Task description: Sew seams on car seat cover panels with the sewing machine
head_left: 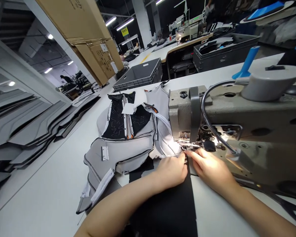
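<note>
A grey padded cover with black quilted panels lies spread on the white table, its edge fed under the head of a beige sewing machine. My left hand presses the grey fabric edge down just left of the lit needle area. On the other side, my right hand pinches the fabric by the presser foot. A black fabric strip runs toward me from under both hands.
Stacks of grey cut panels lie at the left. A grey plastic crate stands behind the cover and another crate sits at the back right. Cardboard boxes lean overhead. A blue spool stand rises behind the machine.
</note>
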`<control>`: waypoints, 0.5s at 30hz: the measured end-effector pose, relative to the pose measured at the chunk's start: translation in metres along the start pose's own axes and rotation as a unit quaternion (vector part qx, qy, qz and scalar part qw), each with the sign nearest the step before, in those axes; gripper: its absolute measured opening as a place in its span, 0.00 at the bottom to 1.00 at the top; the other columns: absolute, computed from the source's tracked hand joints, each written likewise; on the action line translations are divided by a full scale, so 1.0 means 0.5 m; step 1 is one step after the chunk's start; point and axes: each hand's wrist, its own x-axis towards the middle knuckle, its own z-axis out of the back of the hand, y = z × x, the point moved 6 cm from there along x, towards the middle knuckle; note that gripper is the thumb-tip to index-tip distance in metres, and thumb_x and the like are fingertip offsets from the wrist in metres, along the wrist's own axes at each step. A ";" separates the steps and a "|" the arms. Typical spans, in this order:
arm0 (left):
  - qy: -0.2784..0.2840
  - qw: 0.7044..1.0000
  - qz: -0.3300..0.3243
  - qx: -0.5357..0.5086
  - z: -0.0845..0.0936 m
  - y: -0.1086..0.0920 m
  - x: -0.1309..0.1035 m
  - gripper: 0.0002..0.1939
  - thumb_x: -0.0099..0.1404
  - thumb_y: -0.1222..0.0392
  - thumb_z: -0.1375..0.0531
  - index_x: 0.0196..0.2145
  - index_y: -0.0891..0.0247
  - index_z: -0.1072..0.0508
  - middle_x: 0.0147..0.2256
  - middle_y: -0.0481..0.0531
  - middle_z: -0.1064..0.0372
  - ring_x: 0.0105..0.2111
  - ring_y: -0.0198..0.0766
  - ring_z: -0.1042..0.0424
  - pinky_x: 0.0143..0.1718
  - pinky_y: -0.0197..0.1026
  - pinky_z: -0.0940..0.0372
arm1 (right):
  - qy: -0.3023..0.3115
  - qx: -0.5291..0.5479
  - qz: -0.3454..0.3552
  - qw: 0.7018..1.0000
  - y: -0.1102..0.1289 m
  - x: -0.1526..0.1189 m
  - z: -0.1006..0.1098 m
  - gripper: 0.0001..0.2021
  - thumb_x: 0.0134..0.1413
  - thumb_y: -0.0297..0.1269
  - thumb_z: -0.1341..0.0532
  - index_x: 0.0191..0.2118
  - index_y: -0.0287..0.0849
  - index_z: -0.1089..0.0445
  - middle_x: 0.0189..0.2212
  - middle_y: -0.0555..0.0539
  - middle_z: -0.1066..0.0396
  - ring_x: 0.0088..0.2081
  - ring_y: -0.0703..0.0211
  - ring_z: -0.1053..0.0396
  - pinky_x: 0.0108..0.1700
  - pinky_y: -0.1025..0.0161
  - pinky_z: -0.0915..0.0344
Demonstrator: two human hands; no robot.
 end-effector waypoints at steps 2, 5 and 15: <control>0.007 1.000 -0.004 -0.005 0.002 0.000 -0.001 0.27 0.65 0.58 0.54 0.60 0.70 0.44 0.37 0.62 0.26 0.36 0.53 0.26 0.37 0.52 0.30 | 0.003 -0.024 0.004 1.000 0.002 0.002 0.000 0.18 0.59 0.31 0.52 0.51 0.44 0.32 0.34 0.43 0.29 0.31 0.55 0.32 0.27 0.65 0.39; 0.016 1.000 -0.003 -0.023 -0.001 0.000 -0.005 0.29 0.65 0.58 0.55 0.62 0.71 0.47 0.40 0.64 0.27 0.38 0.55 0.26 0.39 0.54 0.31 | -0.003 -0.078 0.003 0.997 0.015 0.006 0.003 0.18 0.57 0.29 0.49 0.51 0.45 0.31 0.31 0.44 0.30 0.28 0.55 0.33 0.23 0.65 0.44; -0.004 0.990 -0.006 -0.143 0.005 0.015 -0.022 0.24 0.65 0.61 0.53 0.58 0.67 0.42 0.50 0.61 0.34 0.51 0.48 0.35 0.52 0.47 0.38 | 0.000 0.044 0.084 0.996 0.025 -0.021 0.034 0.17 0.55 0.27 0.45 0.51 0.39 0.34 0.33 0.45 0.33 0.34 0.57 0.34 0.31 0.63 0.38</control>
